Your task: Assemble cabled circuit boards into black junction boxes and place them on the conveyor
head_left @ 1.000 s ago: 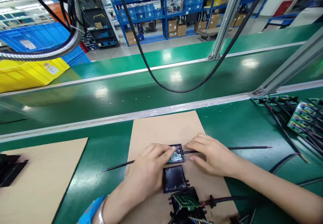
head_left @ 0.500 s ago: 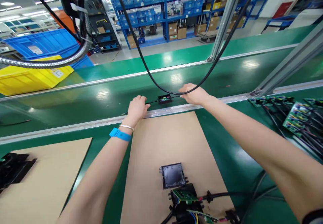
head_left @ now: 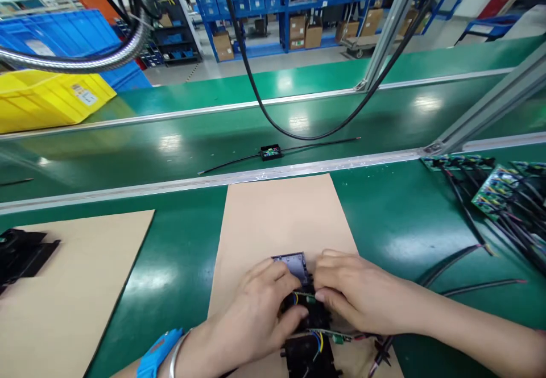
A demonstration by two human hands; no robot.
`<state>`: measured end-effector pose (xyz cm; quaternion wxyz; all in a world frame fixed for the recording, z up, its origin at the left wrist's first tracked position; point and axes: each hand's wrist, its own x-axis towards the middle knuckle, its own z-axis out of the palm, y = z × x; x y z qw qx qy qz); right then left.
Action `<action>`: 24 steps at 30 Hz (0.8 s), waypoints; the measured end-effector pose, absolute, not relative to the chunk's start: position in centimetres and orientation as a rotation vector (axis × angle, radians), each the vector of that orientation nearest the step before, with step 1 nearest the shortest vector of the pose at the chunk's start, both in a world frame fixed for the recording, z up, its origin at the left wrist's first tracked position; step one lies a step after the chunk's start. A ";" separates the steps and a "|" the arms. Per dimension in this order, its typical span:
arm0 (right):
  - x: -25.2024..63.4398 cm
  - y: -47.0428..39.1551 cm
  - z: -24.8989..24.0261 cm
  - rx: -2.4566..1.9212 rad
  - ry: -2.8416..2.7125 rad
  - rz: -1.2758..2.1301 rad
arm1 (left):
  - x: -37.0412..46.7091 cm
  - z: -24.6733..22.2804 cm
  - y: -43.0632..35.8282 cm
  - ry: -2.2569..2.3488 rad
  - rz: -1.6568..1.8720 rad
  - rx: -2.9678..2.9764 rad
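My left hand (head_left: 267, 304), wearing a blue wrist strap (head_left: 160, 352) and a bracelet, is closed around the left side of a small green circuit board (head_left: 310, 297) with coloured wires, at a black plastic housing (head_left: 314, 315). My right hand (head_left: 356, 293) pinches the board's right side, its fingers curled. They partly hide the board and an open black housing (head_left: 294, 265) just beyond. Nearer me, a second circuit board (head_left: 336, 337) with blue and yellow wires sits over another black housing (head_left: 309, 358). All rest on a cardboard sheet (head_left: 281, 213).
A black box with a board and two cables (head_left: 271, 152) lies on the green belt beyond the metal rail (head_left: 290, 172). Wired boards (head_left: 497, 190) are piled right. Black parts (head_left: 25, 253) lie on the left cardboard. A black cable (head_left: 251, 77) hangs ahead; bins (head_left: 51, 99) stand far left.
Both hands have left the cabled box on the belt and come back to the housings on the cardboard. They now grip the nearer circuit board. The view has tilted down slightly.
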<state>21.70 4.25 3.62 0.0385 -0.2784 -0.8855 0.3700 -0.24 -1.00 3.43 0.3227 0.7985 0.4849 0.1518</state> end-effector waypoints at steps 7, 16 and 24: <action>21.4 4.5 4.4 -1.097 -2.434 1.016 | -0.8 4.2 -0.5 1.503 0.669 1.952; 16.8 4.1 4.7 -1.004 -2.641 -0.187 | 0.6 3.4 0.6 1.410 0.800 1.199; 19.6 6.1 4.6 -0.732 -2.804 0.345 | -2.2 3.8 -0.7 1.254 0.503 1.076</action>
